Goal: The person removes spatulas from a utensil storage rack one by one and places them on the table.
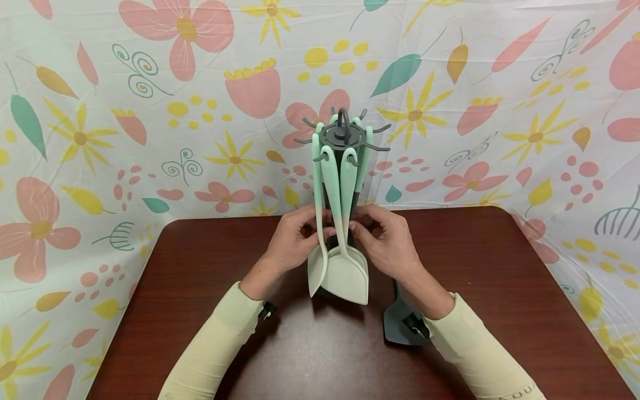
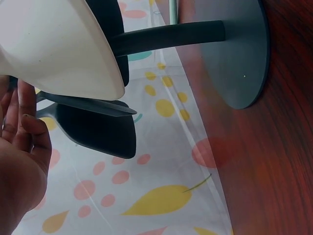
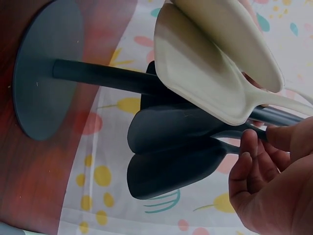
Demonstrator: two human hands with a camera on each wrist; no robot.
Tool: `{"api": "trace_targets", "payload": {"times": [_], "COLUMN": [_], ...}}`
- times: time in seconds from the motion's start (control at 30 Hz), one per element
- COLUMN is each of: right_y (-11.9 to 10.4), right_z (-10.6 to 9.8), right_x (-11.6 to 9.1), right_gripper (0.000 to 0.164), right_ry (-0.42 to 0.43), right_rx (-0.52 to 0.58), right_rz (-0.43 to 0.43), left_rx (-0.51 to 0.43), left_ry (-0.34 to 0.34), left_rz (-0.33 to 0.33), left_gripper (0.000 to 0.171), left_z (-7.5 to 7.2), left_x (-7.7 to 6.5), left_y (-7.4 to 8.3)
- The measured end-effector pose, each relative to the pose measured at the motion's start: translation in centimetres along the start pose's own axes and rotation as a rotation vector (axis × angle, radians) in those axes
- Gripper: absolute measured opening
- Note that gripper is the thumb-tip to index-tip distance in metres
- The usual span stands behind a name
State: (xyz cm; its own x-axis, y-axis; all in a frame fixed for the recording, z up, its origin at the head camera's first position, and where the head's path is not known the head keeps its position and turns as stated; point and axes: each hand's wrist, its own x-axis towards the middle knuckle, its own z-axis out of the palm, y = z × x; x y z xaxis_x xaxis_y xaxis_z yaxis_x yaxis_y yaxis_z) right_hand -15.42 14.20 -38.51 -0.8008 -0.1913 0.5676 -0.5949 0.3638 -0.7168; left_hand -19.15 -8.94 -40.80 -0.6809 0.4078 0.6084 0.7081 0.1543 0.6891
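A utensil stand with a dark hooked top point(image 1: 342, 135) holds several mint-handled kitchen utensils. Cream heads, a wide turner point(image 1: 349, 279) and a narrower one seen side-on point(image 1: 316, 269), hang at the front. My left hand point(image 1: 291, 240) reaches in from the left, thumb and fingers closed on the neck of a dark-headed utensil point(image 2: 100, 129), partly hidden behind the cream heads. From the right, my right hand point(image 1: 389, 240) pinches the neck of a dark turner point(image 3: 171, 128); another dark head point(image 3: 176, 169) hangs alongside it. The stand's pole point(image 3: 105, 76) rises from a round base point(image 3: 46, 73).
A dark turner point(image 1: 401, 325) lies on the brown table point(image 1: 475, 289), partly under my right forearm. Close behind the table's back edge hangs a flowered cloth point(image 1: 200, 139). The stand's hooks point(image 1: 381, 128) stick out around its top.
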Motion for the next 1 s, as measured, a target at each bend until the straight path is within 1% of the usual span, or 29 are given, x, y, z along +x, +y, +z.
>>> {"api": "trace_targets", "payload": {"times": [0.57,0.8,1.0], "right_y": [-0.21,-0.18,-0.09], "right_z": [0.01,0.05,-0.08], "right_x": [-0.02,-0.06,-0.19], "right_gripper": [0.015,0.016,0.012], "right_ry": [0.017,0.030,0.038], "right_rx": [0.028,0.046,0.040], "right_rz": [-0.015,-0.017,-0.004], "left_rx": [-0.022,-0.010,-0.005], "left_ry": [0.003,0.004,0.003], "left_rz": [0.005,0.012,0.010], "left_gripper": [0.019,0.020,0.019], "left_z": [0.08,0.04,0.03], "left_x": [0.05,0.12,0.02], "left_y": [-0.05,-0.05,-0.03]}}
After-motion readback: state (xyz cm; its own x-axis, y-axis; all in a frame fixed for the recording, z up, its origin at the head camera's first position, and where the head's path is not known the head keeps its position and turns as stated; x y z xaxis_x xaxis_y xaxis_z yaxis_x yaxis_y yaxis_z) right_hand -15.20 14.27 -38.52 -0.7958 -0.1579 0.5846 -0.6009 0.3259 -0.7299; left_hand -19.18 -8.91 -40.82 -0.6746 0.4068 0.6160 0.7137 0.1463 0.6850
